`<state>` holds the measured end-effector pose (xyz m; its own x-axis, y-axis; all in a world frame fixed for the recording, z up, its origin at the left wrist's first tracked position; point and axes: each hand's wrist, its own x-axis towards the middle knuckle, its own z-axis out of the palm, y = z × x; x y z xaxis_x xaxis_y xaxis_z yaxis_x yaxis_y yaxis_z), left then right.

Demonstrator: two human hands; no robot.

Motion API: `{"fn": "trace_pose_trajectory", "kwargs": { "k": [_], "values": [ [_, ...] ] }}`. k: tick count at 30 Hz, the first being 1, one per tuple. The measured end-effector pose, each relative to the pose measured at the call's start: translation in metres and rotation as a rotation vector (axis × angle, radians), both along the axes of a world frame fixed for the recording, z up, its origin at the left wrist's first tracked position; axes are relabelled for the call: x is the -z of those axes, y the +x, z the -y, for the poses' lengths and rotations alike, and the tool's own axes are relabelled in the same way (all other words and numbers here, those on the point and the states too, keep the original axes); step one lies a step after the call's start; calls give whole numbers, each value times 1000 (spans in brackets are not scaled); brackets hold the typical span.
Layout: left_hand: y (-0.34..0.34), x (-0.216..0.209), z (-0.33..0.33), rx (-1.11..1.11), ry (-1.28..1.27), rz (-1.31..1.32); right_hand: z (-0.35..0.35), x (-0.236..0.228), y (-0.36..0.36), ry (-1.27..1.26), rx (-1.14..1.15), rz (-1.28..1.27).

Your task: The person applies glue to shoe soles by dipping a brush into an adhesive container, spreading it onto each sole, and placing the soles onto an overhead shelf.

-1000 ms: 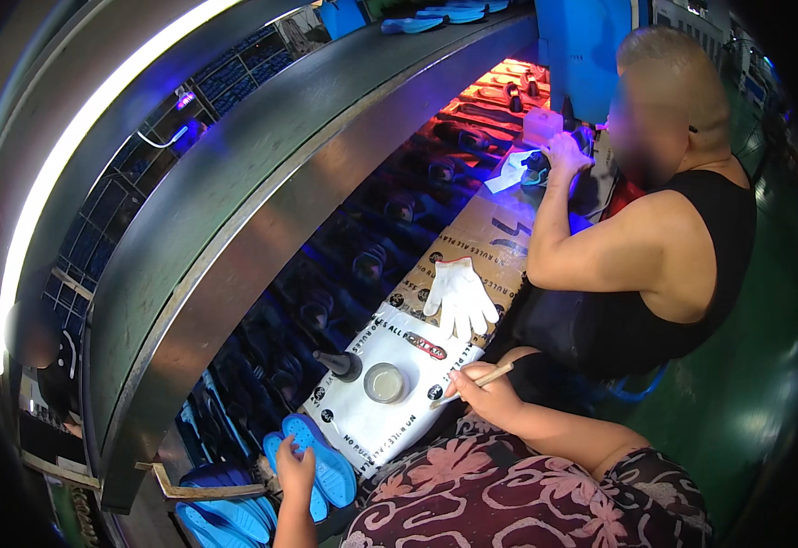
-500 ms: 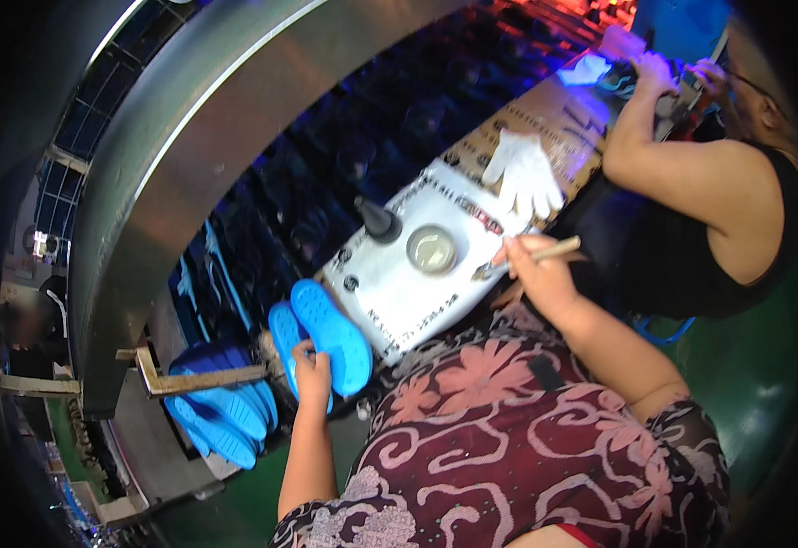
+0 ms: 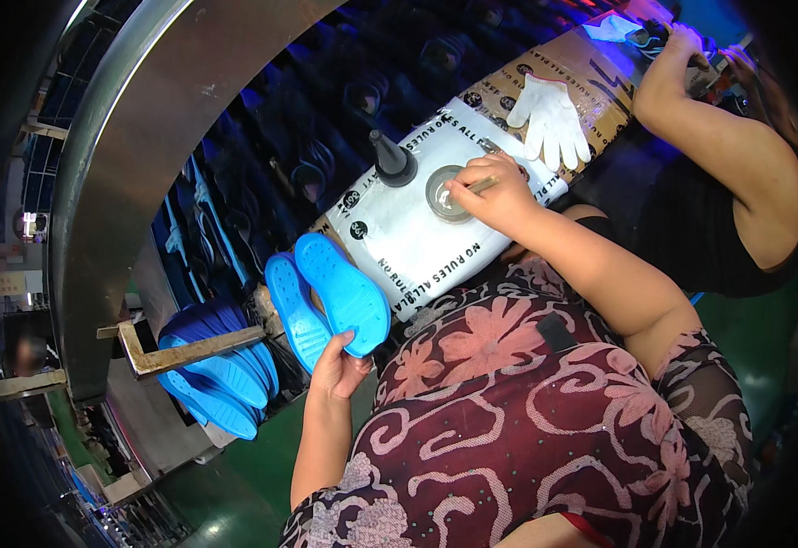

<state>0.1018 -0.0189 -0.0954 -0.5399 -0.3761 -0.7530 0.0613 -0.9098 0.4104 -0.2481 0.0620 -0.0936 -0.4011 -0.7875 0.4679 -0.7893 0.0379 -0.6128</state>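
Observation:
My left hand (image 3: pixel 337 367) pinches the near end of a blue shoe sole (image 3: pixel 342 288), thumb on top of its rim. A second blue sole (image 3: pixel 295 310) lies against its left side. My right hand (image 3: pixel 501 194) grips a brush (image 3: pixel 484 184) by its light handle, held over a small round dish (image 3: pixel 445 212) of pale liquid. The brush's tip is hidden by my fingers and the dish. Behind the dish, a dark cone-shaped bottle (image 3: pixel 393 163) stands upright on a white printed plastic sheet (image 3: pixel 417 251).
A white glove (image 3: pixel 550 123) lies on brown cardboard (image 3: pixel 591 82) beyond the sheet. More blue soles (image 3: pixel 221 388) are piled at the left, below a metal bracket (image 3: pixel 198 352). A curved metal housing (image 3: pixel 143 119) rises there. A co-worker's arm (image 3: pixel 719 137) is at the right.
My right hand has carried the brush leftward from beside the dish to over it. My left hand has shifted from between the two soles to the near end of the right-hand one.

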Motion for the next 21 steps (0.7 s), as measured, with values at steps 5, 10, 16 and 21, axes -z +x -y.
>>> {"fn": "trace_pose_trajectory", "kwargs": {
  "k": [5,10,16,21],
  "values": [
    [-5,-5,5,1,-79,-2,-5,-23,-4,-28,4,72],
    [-16,-10,3,24,-115,-76,-8,-18,-4,-78,14,84],
    [-41,-49,-18,34,-587,83,-14,-28,-5,-28,-20,180],
    [-58,-49,-11,57,-1090,216,-26,-47,8,-130,35,834]
  ]
}}
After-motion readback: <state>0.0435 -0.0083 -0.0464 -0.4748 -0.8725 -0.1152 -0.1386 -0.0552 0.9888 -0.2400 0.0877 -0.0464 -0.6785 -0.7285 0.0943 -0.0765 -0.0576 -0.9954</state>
